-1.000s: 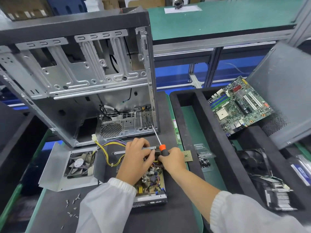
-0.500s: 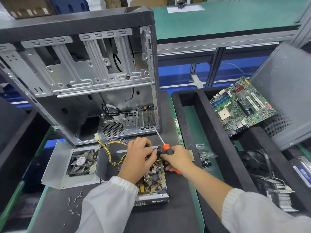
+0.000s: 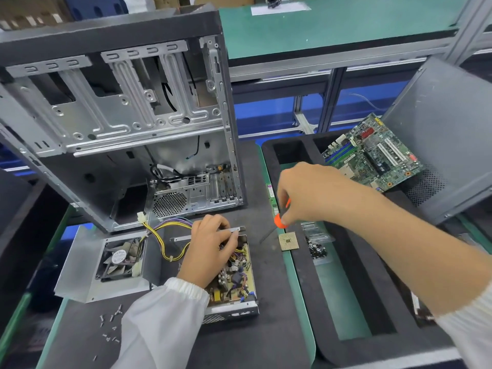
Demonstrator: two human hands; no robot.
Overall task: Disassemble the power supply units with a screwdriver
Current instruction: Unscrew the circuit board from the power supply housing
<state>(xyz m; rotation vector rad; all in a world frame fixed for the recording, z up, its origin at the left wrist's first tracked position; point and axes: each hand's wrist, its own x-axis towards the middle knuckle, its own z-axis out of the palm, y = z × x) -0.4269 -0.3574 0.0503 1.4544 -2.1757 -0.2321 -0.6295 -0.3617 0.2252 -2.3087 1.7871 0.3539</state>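
Bench: dark mat on a green workstation, more green benches behind, pretty typical teardown line.

Case: gutted silver PC case standing open at the back left, just cables left inside.

PSU: power supply unit sitting front and centre on the mat, lid already off, brown circuit board fully exposed in the bottom tray.

Cover: removed PSU cover with fan lying just left of the tray, still tied to the board by the yellow and purple wire bundle.

Left hand: left hand down on the far end of the board, fingers curled into the components; grip looks closed, but can't tell on what exactly.

Right hand: right hand lifted up and off to the right, above the edge of the black foam tray, grip closed around the orange-handled screwdriver, tip blurred and pointing down-left toward the mat, not on any screw.

Screws: loose screws scattered on the mat front left, so plenty already out.

Other bits: small gold CPU chip by the tray edge, bagged screws beside it, green motherboard propped in the tray further back.

Progress: roughly past halfway at a guess. Housing opened, cover off. Still to do: free the board from the bottom tray, split the fan and wiring off.
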